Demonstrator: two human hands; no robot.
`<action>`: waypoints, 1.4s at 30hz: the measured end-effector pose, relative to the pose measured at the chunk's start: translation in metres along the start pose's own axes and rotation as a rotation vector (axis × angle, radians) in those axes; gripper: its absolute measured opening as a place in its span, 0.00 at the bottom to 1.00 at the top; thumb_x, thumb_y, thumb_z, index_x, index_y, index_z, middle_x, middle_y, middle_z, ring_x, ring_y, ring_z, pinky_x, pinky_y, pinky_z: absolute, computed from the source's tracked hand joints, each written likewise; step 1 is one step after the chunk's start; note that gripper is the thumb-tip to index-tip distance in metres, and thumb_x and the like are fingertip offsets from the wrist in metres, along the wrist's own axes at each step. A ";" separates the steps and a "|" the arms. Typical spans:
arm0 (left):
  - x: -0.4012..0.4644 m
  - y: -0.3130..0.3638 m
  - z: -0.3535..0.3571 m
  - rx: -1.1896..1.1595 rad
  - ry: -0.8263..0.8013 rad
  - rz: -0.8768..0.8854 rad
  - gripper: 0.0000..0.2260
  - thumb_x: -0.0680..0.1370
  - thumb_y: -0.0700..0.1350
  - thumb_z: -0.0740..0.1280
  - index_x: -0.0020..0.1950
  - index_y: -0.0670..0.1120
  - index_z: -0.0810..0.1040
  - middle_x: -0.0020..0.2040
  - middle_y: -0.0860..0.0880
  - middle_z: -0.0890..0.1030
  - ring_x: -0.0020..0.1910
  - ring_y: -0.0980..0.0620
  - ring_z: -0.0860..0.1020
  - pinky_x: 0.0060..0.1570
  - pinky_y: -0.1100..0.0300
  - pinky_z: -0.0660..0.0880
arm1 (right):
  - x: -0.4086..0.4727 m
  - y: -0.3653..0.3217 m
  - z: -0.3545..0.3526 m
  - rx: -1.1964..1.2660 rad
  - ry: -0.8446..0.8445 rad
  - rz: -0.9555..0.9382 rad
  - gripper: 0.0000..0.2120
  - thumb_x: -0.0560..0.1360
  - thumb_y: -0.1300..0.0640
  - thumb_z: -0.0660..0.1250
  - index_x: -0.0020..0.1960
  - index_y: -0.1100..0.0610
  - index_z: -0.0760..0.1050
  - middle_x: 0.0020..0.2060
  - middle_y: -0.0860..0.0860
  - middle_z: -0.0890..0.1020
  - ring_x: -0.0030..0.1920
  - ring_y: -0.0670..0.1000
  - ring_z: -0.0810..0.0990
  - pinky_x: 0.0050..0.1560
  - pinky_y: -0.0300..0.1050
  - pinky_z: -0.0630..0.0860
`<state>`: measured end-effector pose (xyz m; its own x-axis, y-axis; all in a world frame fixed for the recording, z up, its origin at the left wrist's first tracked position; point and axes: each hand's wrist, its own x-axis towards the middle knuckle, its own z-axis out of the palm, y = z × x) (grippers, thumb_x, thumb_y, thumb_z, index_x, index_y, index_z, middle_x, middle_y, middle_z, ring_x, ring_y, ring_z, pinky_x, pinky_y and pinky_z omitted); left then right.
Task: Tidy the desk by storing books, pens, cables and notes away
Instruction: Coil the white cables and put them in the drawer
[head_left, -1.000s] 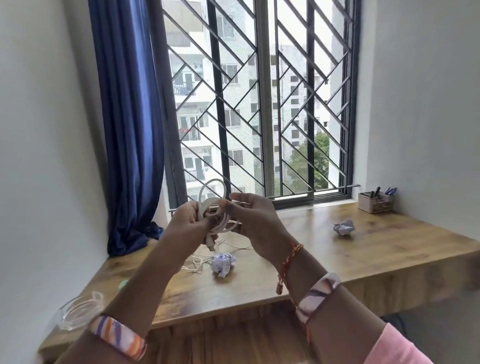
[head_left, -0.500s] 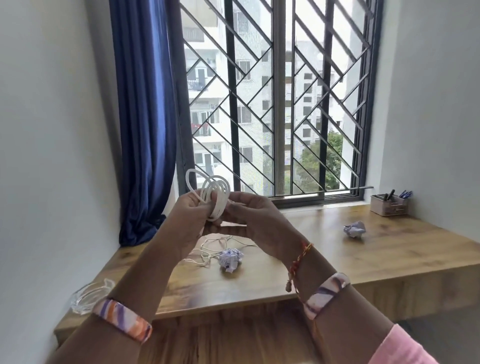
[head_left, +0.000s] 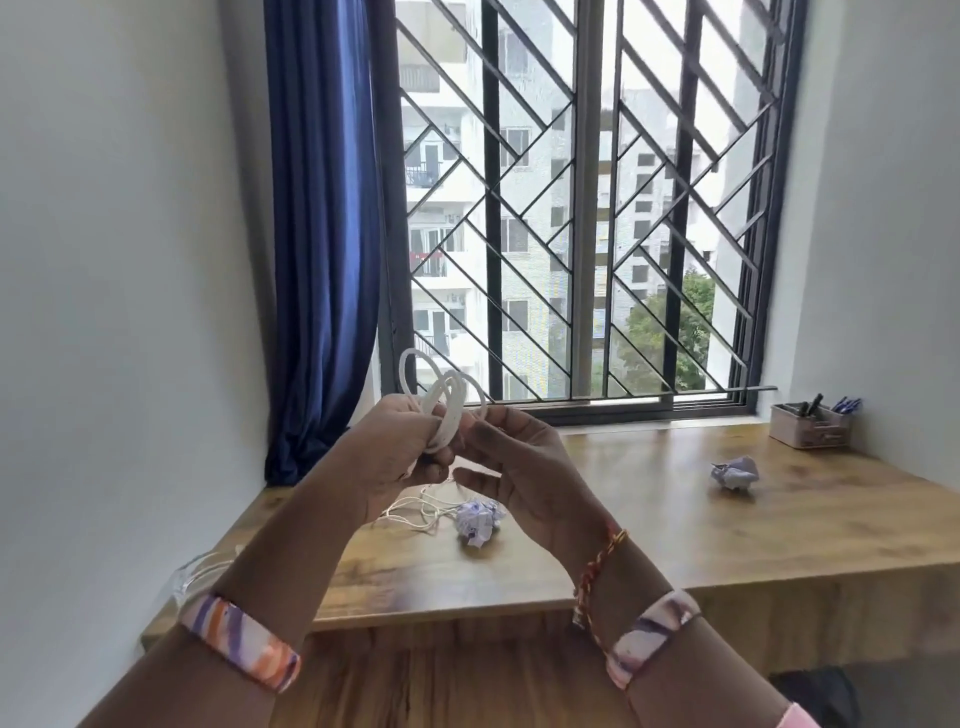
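Although nothing here carries a brand or lettering that can be read, the long wooden desk (head_left: 675, 530) under the barred window (head_left: 582, 208) holds several things, with a dark blue curtain (head_left: 322, 234) hanging at its left end. The pale rectangular pen holder (head_left: 809, 426) stands in the far right corner against the wall, dark and blue pens sticking up from it; its front is too small to make out. A crumpled ball of white paper with bluish marks (head_left: 735, 473) lies well to its left, and a second crumpled paper ball (head_left: 478, 521) lies near the middle, any writing on both illegible. A thin white cable (head_left: 415, 512) lies loose just beside that second ball, partly hidden behind the hands. Above the desk, the left hand (head_left: 400, 452) curls its fingers round a coiled white cable (head_left: 441, 408), loops standing up out of the fist. The right hand (head_left: 519, 478) pinches the coil's edge with thumb and forefinger. A clear object (head_left: 200, 574) at the desk's near left edge is mostly hidden by the left forearm.
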<state>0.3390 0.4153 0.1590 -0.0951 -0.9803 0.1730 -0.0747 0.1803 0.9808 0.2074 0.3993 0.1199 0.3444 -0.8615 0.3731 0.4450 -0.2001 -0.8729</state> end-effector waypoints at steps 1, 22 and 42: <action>-0.001 0.000 0.001 0.022 0.019 0.019 0.13 0.76 0.30 0.57 0.37 0.39 0.78 0.25 0.48 0.71 0.21 0.58 0.68 0.20 0.67 0.67 | 0.000 0.001 0.001 -0.011 0.030 -0.021 0.04 0.66 0.55 0.71 0.34 0.54 0.77 0.32 0.49 0.82 0.36 0.45 0.82 0.35 0.38 0.77; 0.004 -0.019 0.036 0.306 -0.002 0.138 0.13 0.77 0.48 0.64 0.43 0.39 0.79 0.35 0.44 0.77 0.30 0.52 0.73 0.27 0.61 0.71 | -0.015 0.009 -0.003 -0.129 0.449 -0.180 0.09 0.73 0.59 0.69 0.46 0.66 0.77 0.35 0.59 0.81 0.28 0.50 0.80 0.28 0.40 0.75; 0.002 -0.005 0.016 0.316 -0.190 -0.033 0.15 0.78 0.29 0.56 0.37 0.42 0.74 0.24 0.50 0.75 0.20 0.58 0.72 0.21 0.68 0.69 | -0.021 -0.015 -0.031 -0.091 -0.099 0.058 0.10 0.62 0.56 0.72 0.44 0.52 0.84 0.40 0.50 0.85 0.39 0.47 0.83 0.39 0.41 0.80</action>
<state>0.3235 0.4138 0.1527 -0.2675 -0.9591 0.0930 -0.3809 0.1939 0.9041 0.1681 0.4060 0.1152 0.4488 -0.8236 0.3468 0.3472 -0.1969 -0.9169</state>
